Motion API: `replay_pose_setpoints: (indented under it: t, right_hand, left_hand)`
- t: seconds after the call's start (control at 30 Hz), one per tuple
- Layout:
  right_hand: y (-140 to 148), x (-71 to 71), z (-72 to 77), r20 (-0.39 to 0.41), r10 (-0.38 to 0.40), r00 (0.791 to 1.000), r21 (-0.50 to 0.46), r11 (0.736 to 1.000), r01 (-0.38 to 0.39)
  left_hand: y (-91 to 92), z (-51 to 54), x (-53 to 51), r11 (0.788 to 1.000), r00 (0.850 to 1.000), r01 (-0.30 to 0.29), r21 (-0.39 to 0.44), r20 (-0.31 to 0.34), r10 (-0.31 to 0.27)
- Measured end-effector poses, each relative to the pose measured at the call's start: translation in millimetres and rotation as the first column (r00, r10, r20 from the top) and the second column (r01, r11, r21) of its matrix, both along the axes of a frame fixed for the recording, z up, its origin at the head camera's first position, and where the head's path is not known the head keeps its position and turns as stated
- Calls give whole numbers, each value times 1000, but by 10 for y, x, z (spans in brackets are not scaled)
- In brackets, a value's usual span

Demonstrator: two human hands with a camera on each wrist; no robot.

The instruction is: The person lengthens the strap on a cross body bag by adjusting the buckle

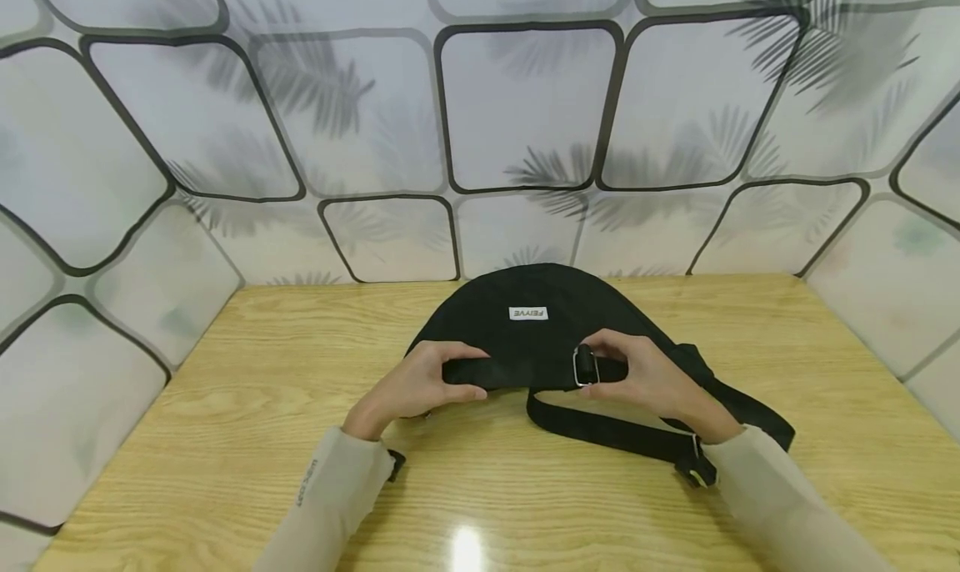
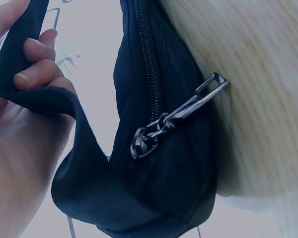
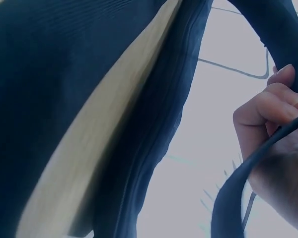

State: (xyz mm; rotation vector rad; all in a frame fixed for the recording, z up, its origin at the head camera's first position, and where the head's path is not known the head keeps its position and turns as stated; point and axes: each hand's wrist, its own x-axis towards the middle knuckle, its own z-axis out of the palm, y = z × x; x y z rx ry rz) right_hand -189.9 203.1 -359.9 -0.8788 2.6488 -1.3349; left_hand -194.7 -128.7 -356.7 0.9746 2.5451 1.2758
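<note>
A black crossbody bag [image 1: 547,338] with a white label lies on the table, its curved side toward the wall. My left hand [image 1: 427,380] grips a wide black strap [image 1: 480,373] over the bag's near edge; in the left wrist view the fingers curl round that strap beside a metal zipper pull [image 2: 188,104]. Farther right, my right hand [image 1: 637,376] pinches the strap next to a metal slide buckle [image 1: 586,365]. A loop of strap [image 1: 600,433] hangs below the right hand and ends near a black plastic buckle [image 1: 696,470].
The wood-grain table [image 1: 225,439] runs back to a patterned wall covering [image 1: 525,105]. A small black buckle piece [image 1: 396,465] shows beside the left sleeve. More strap [image 1: 757,413] lies past the right wrist.
</note>
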Motion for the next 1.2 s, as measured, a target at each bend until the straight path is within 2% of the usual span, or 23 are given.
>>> replay_pose_setpoints:
  t: [0.17, 0.4, 0.67, 0.8, 0.93, 1.07, 1.2]
  right_hand:
    - [89, 9, -14, 10, -15, 1000, 15, 1000, 15]
    - [206, 21, -2, 21, -19, 1000, 4, 1000, 19]
    - [217, 27, -26, 22, -16, 1000, -7, 1000, 16]
    - [202, 39, -8, 37, -36, 999, -7, 999, 37]
    - [178, 38, 30, 64, -37, 997, -35, 999, 39]
    - [144, 19, 52, 52, -22, 998, -53, 998, 25]
    - [99, 0, 58, 38, -11, 999, -66, 998, 13]
  left_hand:
    - [-37, -13, -12, 1000, 1000, 0, -6, -2, 0]
    - [-77, 23, -11, 1000, 998, -20, -15, 54, 20]
    - [-62, -16, -28, 999, 1000, -15, -49, 11, 16]
    - [-34, -16, -26, 997, 1000, 12, -82, -24, -14]
    - [46, 11, -22, 992, 995, 41, -120, -90, -52]
    - [205, 54, -36, 991, 984, 49, -122, -162, -69]
    - [437, 85, -68, 993, 982, 80, -85, -165, -93]
